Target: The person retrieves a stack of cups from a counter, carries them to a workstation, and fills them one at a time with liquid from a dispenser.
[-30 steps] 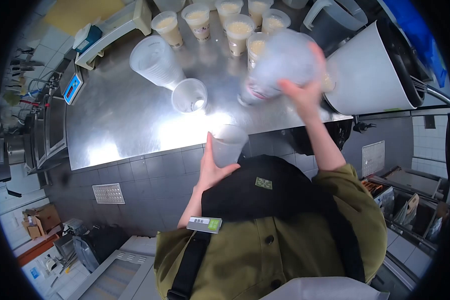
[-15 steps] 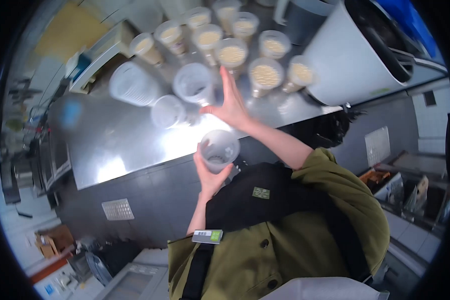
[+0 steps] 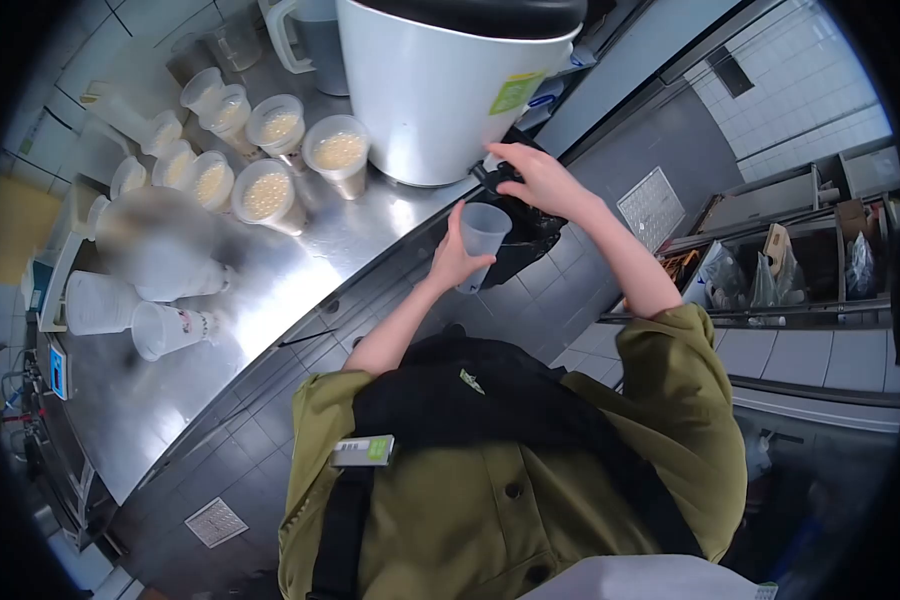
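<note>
My left hand (image 3: 453, 258) is wrapped round a clear plastic cup (image 3: 486, 230), which tilts slightly just off the counter's edge. Its mouth lies below the black tap (image 3: 484, 174) of a large white drink dispenser (image 3: 410, 100). My right hand (image 3: 542, 182) is at that tap, with thumb and index finger on either side of it; the exact contact is partly hidden. Left of the dispenser stand several cups holding pale, bead-like contents, the nearest being a filled cup (image 3: 268, 197). Stacked cups (image 3: 105, 302) and another clear cup (image 3: 168, 330) lie tilted farther left.
A steel counter (image 3: 240, 285) runs diagonally along the left. Behind the dispenser is a grey pitcher (image 3: 320, 50). A black bag (image 3: 515, 255) hangs under the tap. Shelving with plastic bags (image 3: 725, 275) is at the right, and a floor drain (image 3: 652, 208) lies between.
My view has turned toward the dispenser. My left hand has carried the cup over to beneath the tap, and my right hand has moved from the cups on the counter to the tap.
</note>
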`<state>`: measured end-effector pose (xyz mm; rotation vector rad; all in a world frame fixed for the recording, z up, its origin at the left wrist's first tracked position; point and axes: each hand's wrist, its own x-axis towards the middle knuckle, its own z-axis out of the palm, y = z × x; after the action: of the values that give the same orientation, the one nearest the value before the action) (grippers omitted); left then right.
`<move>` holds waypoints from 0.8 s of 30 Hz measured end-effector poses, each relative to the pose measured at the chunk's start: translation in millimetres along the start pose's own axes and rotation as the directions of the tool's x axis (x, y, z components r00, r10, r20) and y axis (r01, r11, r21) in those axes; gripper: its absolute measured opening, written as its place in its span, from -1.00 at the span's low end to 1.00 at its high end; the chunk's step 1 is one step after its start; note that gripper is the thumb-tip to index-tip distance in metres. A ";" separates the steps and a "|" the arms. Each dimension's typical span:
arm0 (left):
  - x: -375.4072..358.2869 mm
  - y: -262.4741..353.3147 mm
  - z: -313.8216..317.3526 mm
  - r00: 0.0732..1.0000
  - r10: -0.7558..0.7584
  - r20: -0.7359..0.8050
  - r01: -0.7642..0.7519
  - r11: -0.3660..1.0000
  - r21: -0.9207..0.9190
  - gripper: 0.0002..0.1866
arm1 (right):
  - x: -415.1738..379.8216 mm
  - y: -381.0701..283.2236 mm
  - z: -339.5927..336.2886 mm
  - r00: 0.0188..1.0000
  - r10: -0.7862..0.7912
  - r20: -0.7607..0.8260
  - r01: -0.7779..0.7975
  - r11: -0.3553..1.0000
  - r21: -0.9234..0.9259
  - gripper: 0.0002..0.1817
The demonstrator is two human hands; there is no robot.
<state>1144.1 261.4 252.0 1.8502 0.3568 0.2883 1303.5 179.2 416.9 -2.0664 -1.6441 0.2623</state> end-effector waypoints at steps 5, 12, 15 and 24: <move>20.7 10.6 27.6 0.992 -0.034 -0.125 0.019 0.992 -0.123 0.15 | -36.0 23.8 48.9 0.860 -0.293 -0.417 0.206 0.948 -0.242 -0.65; 22.5 15.2 33.4 0.964 -0.037 -0.264 0.014 0.996 -0.087 0.26 | -54.3 43.0 75.0 0.764 -0.410 -0.497 0.322 0.911 -0.258 -0.56; 25.0 16.3 33.8 0.961 -0.010 -0.275 -0.005 0.998 -0.056 0.21 | -58.3 44.3 78.3 0.765 -0.420 -0.489 0.316 0.906 -0.282 -0.56; 20.1 16.3 36.7 0.925 -0.055 -0.376 0.134 0.973 0.187 0.06 | -58.5 41.0 78.9 0.775 -0.377 -0.506 0.311 0.926 -0.213 -0.53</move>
<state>1177.8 232.3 257.0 1.9760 0.7604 0.5524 1289.4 136.5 320.5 -1.6472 -1.6463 -0.5170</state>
